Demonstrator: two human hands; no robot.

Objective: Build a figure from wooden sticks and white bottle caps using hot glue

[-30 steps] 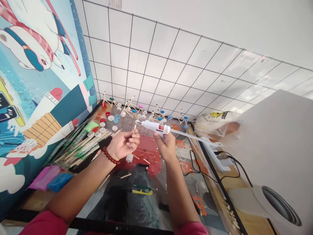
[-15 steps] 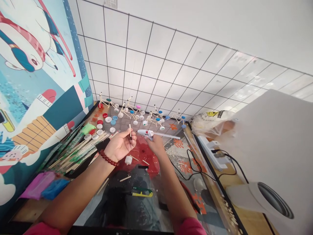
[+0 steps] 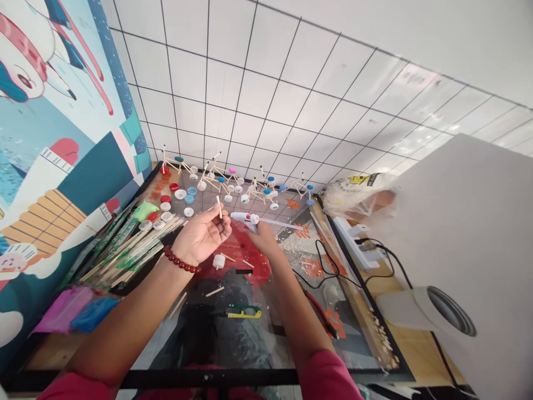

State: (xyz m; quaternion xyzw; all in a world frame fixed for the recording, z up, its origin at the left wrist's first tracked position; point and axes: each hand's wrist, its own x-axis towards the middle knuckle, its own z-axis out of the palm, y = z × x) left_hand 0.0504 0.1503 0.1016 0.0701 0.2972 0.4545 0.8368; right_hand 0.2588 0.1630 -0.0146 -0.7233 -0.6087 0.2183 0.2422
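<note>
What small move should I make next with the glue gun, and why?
Probably bring the tip of the glue gun to the end of the wooden stick: your left hand holds the stick upright, and the gun in your right hand points toward it.

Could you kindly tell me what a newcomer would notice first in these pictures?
A white hot glue gun in the right hand stands out at centre, beside the left hand holding a small stick. Beyond them stand stick-and-bottle-cap models, and a bright cartoon mural covers the left wall.
</note>
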